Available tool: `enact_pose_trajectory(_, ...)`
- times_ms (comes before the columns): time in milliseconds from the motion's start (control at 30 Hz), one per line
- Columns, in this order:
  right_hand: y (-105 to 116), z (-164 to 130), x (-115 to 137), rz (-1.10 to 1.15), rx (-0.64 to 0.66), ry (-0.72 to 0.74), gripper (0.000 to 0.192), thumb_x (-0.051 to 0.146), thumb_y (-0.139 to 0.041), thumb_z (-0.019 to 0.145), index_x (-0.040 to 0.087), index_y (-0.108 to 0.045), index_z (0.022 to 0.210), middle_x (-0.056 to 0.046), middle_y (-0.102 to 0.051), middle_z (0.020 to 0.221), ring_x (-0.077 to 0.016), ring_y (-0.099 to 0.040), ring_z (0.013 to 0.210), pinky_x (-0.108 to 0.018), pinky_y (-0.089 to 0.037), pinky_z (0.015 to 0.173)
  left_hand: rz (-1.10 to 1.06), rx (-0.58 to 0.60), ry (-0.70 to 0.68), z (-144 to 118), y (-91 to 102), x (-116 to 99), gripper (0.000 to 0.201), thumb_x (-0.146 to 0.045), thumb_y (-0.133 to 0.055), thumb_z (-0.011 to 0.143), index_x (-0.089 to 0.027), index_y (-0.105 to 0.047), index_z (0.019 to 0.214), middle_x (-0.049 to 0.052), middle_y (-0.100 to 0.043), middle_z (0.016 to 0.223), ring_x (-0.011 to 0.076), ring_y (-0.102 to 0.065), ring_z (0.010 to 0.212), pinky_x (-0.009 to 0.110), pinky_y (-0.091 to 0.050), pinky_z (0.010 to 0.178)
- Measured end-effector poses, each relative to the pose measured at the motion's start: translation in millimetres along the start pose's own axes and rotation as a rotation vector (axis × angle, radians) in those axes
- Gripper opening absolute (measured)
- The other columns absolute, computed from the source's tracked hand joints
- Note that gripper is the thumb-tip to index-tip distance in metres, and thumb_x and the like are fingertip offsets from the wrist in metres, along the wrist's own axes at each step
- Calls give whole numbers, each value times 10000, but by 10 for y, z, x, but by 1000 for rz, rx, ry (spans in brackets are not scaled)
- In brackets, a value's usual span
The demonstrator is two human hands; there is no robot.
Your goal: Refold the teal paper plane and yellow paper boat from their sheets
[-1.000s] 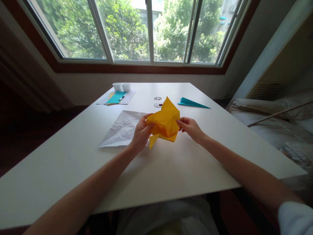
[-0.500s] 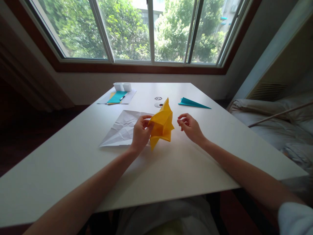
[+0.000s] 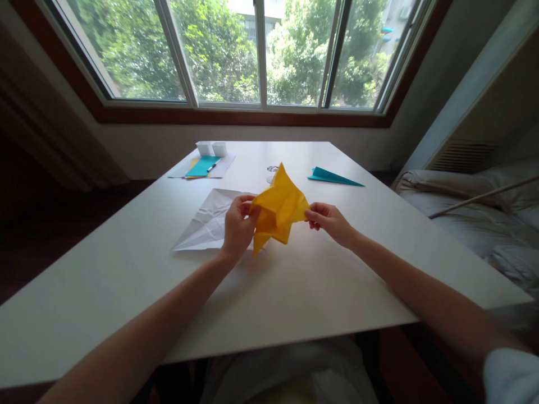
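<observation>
Holding a folded yellow paper (image 3: 278,210) between them, the left hand (image 3: 236,227) and the right hand (image 3: 330,220) keep it lifted just above the white desk (image 3: 295,297), near its middle. The left fingers are closed on the paper's left edge, thumb on top; the right fingers pinch its right corner. The paper is creased and bulging, with one point standing up toward the window (image 3: 252,50) and another hanging down toward the desk.

Just behind the left hand lies a crumpled white sheet (image 3: 208,219), flat on the desk — partly hidden by the hand and the yellow paper. Farther back on the right rests a teal folded paper (image 3: 332,177), long and pointed. At the back left a teal sheet (image 3: 202,166) lies on a pale sheet with a pen (image 3: 210,166) across it, and two small white boxes (image 3: 211,148) stand just behind — well apart from both hands.
</observation>
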State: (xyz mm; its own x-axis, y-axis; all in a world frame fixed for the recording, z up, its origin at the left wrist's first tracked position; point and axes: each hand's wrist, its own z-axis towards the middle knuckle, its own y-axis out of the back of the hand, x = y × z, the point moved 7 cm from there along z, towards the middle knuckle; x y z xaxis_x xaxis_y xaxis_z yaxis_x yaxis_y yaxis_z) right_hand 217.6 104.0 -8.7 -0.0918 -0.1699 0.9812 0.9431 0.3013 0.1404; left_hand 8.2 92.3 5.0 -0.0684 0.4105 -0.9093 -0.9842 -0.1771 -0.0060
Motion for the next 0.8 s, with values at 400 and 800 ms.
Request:
enact_pose_trajectory(400, 320, 11, -216, -170, 72, -320, 176, 304, -656, 690, 152, -590, 748, -17, -621, 748, -72, -524, 582, -176, -376, 475, -336, 25, 307, 28, -30, 147, 413, -236, -725, 574, -141, -528, 925, 37, -670, 835, 177, -647, 720, 292, -507, 674)
enact_pose_trajectory(800, 113, -31, -148, 120, 196, -276, 336, 379, -702, 698, 153, -659, 943, -92, -672, 1030, -228, -643, 897, -318, -550, 740, 40, 394, 106, -170, -331, 26, 320, -304, -619, 711, -206, -456, 968, 17, -605, 876, 133, -615, 674, 200, -463, 513)
